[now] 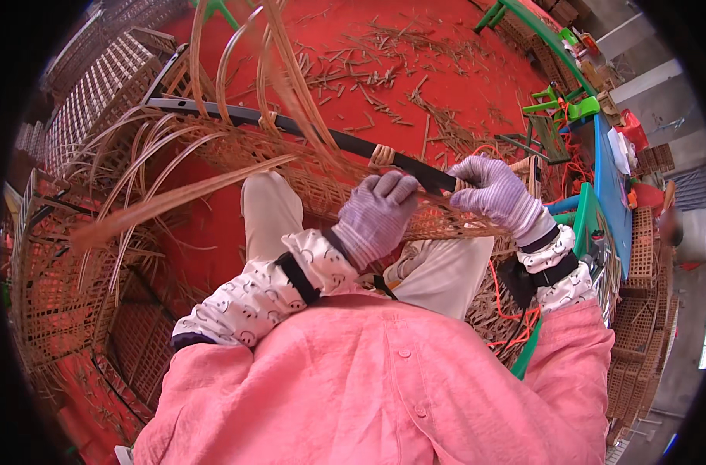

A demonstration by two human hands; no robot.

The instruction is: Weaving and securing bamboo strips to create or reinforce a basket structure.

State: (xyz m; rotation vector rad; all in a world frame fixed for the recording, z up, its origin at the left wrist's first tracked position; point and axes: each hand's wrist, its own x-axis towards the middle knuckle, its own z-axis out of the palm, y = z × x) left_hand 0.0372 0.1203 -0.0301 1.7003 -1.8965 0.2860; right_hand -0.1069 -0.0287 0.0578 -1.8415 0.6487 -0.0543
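A black frame bar (322,136) runs slantwise across the upper middle, along the edge of a woven cane panel (322,190) over my lap. Loops of tan cane are wound around the bar in places. My right hand (496,194), in a striped purple glove, pinches a tan cane strip (463,185) against the bar near its right part. Beside it, my left hand (378,215), gloved alike, is curled closed just below the bar; what its fingers hold is hidden. Long loose cane strips (206,184) fan out to the left and upward, some blurred.
Cut cane scraps (368,66) litter the red floor (477,46). Woven baskets (97,93) stand at the left, others stacked at the far right. A blue table (613,194), a small stool (551,136) and a green chair frame (585,213) with orange cord are on my right.
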